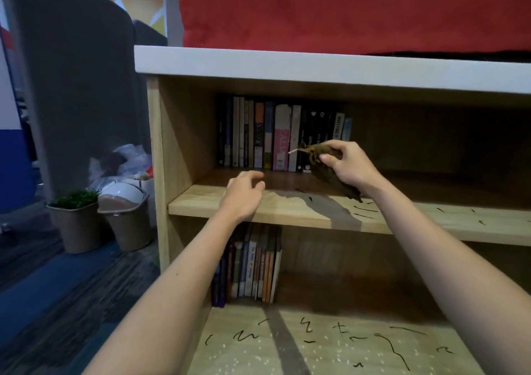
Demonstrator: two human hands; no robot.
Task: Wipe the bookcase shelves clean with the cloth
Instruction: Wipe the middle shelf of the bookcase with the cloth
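Lower shelf point(330, 346) unwiped; my R hand point(349, 166) pinches bunched cloth point(333, 177), L hand point(244, 193) slack: flatten it, press firmly.

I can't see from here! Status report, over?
Right hand grips cloth above middle shelf. Left hand open, holding nothing. Black marks unwiped; books behind.
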